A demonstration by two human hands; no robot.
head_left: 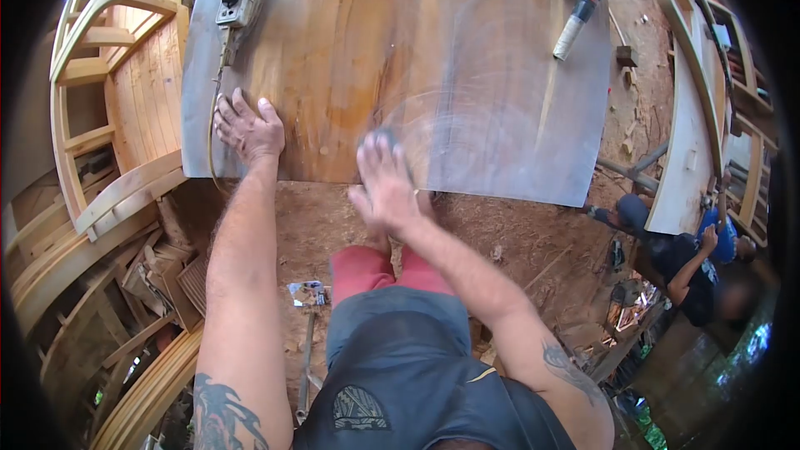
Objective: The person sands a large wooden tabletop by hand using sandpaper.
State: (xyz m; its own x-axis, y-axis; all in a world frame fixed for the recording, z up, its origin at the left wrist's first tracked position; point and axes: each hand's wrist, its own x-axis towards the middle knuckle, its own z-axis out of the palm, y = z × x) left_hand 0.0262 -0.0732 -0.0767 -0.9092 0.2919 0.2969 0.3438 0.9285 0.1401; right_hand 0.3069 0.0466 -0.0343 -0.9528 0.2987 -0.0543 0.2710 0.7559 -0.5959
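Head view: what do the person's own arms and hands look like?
No gloves on the left hand or right hand; motion blurs the right one's detail. The left arm and right arm show no sleeves over the forearms. Each has dark tattoos higher up: curling shapes on the left, a patterned band on the right.
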